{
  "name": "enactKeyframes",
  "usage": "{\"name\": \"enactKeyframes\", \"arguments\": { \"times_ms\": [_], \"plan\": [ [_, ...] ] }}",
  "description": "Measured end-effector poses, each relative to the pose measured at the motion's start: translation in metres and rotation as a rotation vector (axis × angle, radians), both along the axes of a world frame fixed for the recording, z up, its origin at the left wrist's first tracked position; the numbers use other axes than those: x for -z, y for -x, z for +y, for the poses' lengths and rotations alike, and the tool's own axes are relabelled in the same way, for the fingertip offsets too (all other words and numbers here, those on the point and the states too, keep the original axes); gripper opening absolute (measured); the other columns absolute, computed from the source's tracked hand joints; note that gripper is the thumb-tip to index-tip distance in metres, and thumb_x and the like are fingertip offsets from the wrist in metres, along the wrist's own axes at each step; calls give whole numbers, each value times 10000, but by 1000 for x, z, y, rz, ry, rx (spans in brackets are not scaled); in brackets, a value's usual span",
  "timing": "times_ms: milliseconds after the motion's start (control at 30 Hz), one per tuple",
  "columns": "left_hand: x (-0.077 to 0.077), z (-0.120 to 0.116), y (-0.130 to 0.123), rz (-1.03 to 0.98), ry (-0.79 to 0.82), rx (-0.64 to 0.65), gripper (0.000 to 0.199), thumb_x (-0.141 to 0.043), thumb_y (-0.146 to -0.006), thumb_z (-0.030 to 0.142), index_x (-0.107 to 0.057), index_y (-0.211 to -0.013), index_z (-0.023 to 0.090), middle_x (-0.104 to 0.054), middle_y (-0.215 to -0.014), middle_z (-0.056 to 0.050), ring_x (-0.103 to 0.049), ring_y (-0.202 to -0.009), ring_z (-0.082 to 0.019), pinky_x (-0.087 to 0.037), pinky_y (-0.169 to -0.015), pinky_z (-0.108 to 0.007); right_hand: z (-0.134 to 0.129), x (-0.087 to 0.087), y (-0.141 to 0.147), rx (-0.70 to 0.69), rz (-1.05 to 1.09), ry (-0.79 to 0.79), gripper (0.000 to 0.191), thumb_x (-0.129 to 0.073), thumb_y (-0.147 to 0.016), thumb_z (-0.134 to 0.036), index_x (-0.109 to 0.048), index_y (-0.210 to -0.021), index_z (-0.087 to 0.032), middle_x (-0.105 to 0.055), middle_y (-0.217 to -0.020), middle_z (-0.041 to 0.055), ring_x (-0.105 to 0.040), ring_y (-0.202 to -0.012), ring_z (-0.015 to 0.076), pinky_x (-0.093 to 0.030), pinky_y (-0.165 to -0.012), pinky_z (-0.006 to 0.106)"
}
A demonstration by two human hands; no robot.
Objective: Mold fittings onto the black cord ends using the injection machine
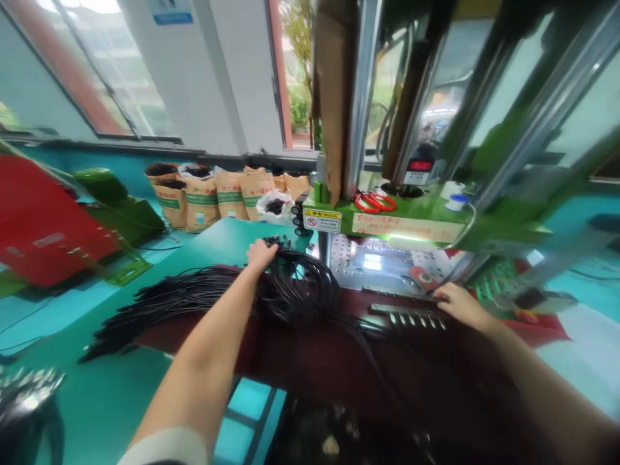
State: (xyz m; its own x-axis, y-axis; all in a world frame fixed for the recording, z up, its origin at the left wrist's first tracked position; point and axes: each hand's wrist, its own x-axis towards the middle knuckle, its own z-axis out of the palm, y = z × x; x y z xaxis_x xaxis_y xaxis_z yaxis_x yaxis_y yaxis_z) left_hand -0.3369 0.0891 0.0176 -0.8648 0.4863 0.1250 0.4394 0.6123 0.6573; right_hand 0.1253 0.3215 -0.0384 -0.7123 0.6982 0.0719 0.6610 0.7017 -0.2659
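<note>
- The black cables (305, 287) lie across the dark red work surface (310, 355), looped just below centre near 6 o'clock, with long tails running out towards 8 o'clock.
- The left hand (261, 256), between 8 and 9 o'clock, has its fingers curled round the gathered cable ends, by the look of it.
- The right hand (453, 302), between 3 and 4 o'clock, has its fingertips at the far end of a thin metal bar (397, 294); blur hides whether they pinch it or only touch it, so I cannot tell.
- Just below that bar, at 4 o'clock, sits a metal strip (405, 311) with a row of short silver pins.
- The moment in hand looks like handling: one side at the cables, the other at the bar before the machine plate (387, 261) at 3 o'clock.
- From here, I judge, any shift of the cables calls for keeping their ends together and the loops from snagging on the pins; the bar calls for a level, steady hold.
</note>
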Motion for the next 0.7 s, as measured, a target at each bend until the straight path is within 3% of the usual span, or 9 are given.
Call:
{"name": "enactKeyframes", "arguments": {
  "times_ms": [67, 133, 233, 300, 367, 400, 467, 567, 700],
  "plan": [
    [-16, -10, -4, 24, -41, -1, 325, -514, -778, 243, -477, -1012, 21, -551, -1024, -205, -523, -1002, -294, -396, -810, -384, -12, -6, -4, -65, -40, -6, 300, -453, -670, -138, -643, -900, -165, -603, -984, 85, -546, -973, 211, -387, -907, 319],
    [-36, -27, -29, 47, -135, 62, 334, -415, -832, 266, -434, -1119, 95, -552, -1046, -127, -540, -953, -217, -413, -791, -315, -27, -11, -8, -187, -141, -26, 357, -402, -694, -70, -632, -956, -149, -593, -1002, 95, -540, -976, 202, -386, -894, 309],
    [-58, -60, -111, -87, -446, 373, 221, -506, -782, 279, -552, -978, 187, -581, -912, -31, -534, -872, -183, -410, -773, -273, -49, -16, -9, -242, -269, -87, 400, -373, -719, -23, -603, -1027, -132, -578, -1015, 114, -532, -978, 207, -384, -868, 309],
    [-58, -77, -180, -394, -479, 689, 121, -614, -689, 205, -624, -808, 185, -592, -800, -31, -517, -860, -190, -392, -786, -259, -60, -21, -5, -208, -330, -103, 397, -368, -728, -11, -591, -1036, -125, -568, -1020, 124, -521, -988, 217, -374, -857, 311],
    [-41, -81, -242, -633, -389, 1014, 148, -680, -623, 177, -645, -766, 187, -598, -782, -49, -510, -870, -204, -376, -813, -268, -64, -29, 0, -179, -376, -74, 357, -388, -728, -19, -598, -996, -125, -570, -1000, 122, -526, -965, 221, -375, -817, 301],
    [-28, -79, -267, -664, -338, 1083, 204, -700, -613, 201, -642, -809, 194, -599, -829, -55, -506, -894, -210, -364, -836, -278, -64, -35, 2, -174, -391, -48, 325, -408, -722, -29, -607, -959, -130, -574, -984, 115, -533, -941, 218, -378, -786, 289],
    [2, -65, -302, -679, -216, 1097, 318, -710, -619, 285, -603, -905, 194, -579, -949, -67, -510, -911, -211, -370, -829, -295, -63, -48, 6, -178, -417, 10, 256, -456, -699, -52, -622, -871, -143, -585, -943, 93, -548, -872, 199, -379, -709, 257],
    [38, -38, -326, -830, -107, 995, 423, -706, -618, 404, -506, -913, 177, -554, -935, -66, -533, -820, -182, -414, -717, -287, -59, -69, 7, -137, -442, 80, 204, -478, -657, -58, -615, -778, -149, -606, -870, 72, -557, -770, 176, -352, -605, 231],
    [53, -11, -338, -1203, -265, 651, 462, -715, -617, 420, -391, -846, 183, -531, -853, -33, -561, -724, -134, -441, -675, -272, -54, -86, 7, 3, -404, 104, 237, -461, -638, -74, -607, -806, -156, -627, -826, 78, -560, -740, 196, -326, -566, 242]
  ]
}}
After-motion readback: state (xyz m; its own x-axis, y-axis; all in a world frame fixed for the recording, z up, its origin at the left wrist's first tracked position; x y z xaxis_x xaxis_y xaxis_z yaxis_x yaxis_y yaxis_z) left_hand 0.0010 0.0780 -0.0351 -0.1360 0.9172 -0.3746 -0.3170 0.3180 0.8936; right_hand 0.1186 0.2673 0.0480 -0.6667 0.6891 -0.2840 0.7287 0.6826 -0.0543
